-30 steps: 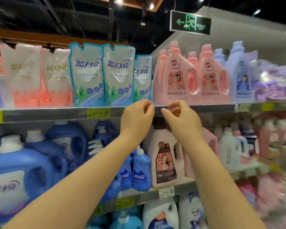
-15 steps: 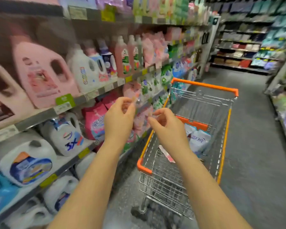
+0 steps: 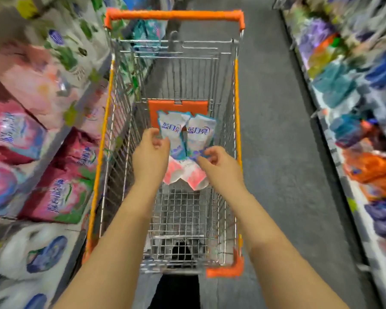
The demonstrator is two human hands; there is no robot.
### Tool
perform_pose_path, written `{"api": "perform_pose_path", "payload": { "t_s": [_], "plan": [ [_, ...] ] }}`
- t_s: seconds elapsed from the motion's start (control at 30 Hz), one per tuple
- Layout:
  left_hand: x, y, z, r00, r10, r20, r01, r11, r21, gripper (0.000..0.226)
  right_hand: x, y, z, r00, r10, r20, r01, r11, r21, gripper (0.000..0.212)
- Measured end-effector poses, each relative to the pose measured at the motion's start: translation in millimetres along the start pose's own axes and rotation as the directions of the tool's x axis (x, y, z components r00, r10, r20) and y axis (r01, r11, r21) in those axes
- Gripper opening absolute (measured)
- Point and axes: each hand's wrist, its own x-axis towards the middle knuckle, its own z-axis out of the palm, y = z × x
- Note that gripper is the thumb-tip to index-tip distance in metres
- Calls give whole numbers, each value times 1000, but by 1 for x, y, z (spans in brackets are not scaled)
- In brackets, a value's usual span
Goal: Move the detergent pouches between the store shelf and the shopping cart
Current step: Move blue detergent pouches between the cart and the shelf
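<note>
Our hands are out over the cart, bare forearms reaching in from the near end. Our left hand has its fingers loosely curled, thumb and fingertips just at the left edge of the left blue pouch; we cannot tell whether they touch it, and they are not wrapped round it. Our right hand is loosely curled too, forefinger stretched out toward the bottom corner of the right blue pouch. Again we cannot say whether skin meets plastic. Neither hand has hold of anything that we can see.

All four pouches are in the cart. The two blue ones stand side by side, touching, tops leaning back against the orange flap across the basket. Two pink pouches lie in front of them on the wire floor, partly tucked under the blue ones' lower ends and between our wrists.

An orange bar crosses the far end of the cart. We see a shelf of pink, red and white packs close on the left, almost against the cart's side. Another shelf runs down the right, well apart, its goods too blurred to name. Grey floor lies between.
</note>
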Motion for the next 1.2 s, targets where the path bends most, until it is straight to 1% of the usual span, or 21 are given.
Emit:
{"api": "perform_pose_path", "payload": {
  "t_s": [0.1, 0.23, 0.37, 0.47, 0.57, 0.63, 0.67, 0.7, 0.73, 0.77, 0.8, 0.83, 0.9, 0.93, 0.97, 1.0, 1.07, 1.13, 1.2],
  "plan": [
    [69, -22, 39, 992, -47, 118, 42, 998, 47, 46, 75, 19, 21, 992, 128, 6, -128, 991, -42, 34],
    [169, -63, 88, 971, -61, 232, 51, 997, 52, 67, 180, 33, 51, 976, 217, 23, -214, 971, -109, 43],
    [247, -109, 135, 948, -136, 289, 122, 990, 66, 68, 266, 50, 86, 952, 304, 44, -298, 949, -107, 49],
    [286, -146, 165, 921, -215, 326, 202, 977, 74, 77, 309, 63, 115, 944, 312, 111, -299, 946, -123, 54],
    [306, -181, 191, 860, -321, 397, 336, 941, 33, 73, 329, 81, 145, 938, 295, 184, -270, 951, -150, 48],
    [316, -202, 205, 798, -371, 474, 415, 910, 13, 82, 338, 97, 165, 936, 276, 220, -251, 959, -135, 56],
    [321, -213, 211, 775, -393, 495, 440, 898, 24, 90, 341, 103, 173, 925, 302, 230, -279, 952, -127, 58],
    [326, -232, 219, 774, -396, 494, 459, 888, -7, 101, 345, 107, 180, 916, 331, 225, -314, 943, -110, 55],
    [334, -257, 231, 782, -375, 497, 461, 886, -57, 111, 349, 111, 187, 913, 353, 202, -345, 936, -76, 45],
    [336, -270, 237, 793, -361, 491, 460, 883, -93, 111, 352, 112, 192, 912, 373, 167, -371, 927, -44, 34],
    [333, -264, 238, 799, -358, 484, 465, 878, -117, 101, 356, 112, 197, 911, 392, 126, -393, 919, -20, 31],
    [331, -262, 238, 807, -367, 462, 470, 874, -127, 86, 358, 110, 200, 913, 398, 89, -398, 917, -15, 35],
    [317, -235, 227, 825, -388, 412, 462, 882, -94, 47, 354, 107, 204, 918, 394, 44, -393, 919, -27, 41],
    [311, -232, 226, 841, -393, 371, 450, 890, -77, 32, 350, 107, 206, 922, 387, 35, -387, 922, -4, 40],
    [304, -227, 222, 859, -389, 333, 441, 893, -94, 25, 342, 104, 205, 923, 384, 32, -385, 923, 20, 40],
    [296, -222, 218, 875, -377, 302, 426, 898, -112, 23, 335, 102, 204, 924, 383, 23, -383, 923, 35, 39],
    [283, -209, 206, 885, -380, 270, 428, 891, -151, 14, 322, 94, 197, 926, 378, 9, -377, 925, 48, 37],
    [272, -191, 193, 898, -368, 241, 410, 899, -154, 23, 310, 81, 184, 939, 343, -7, -342, 937, 69, 38],
    [265, -169, 180, 930, -308, 201, 338, 931, -138, 25, 297, 63, 166, 956, 292, -26, -289, 953, 94, 36]
  ]
}}
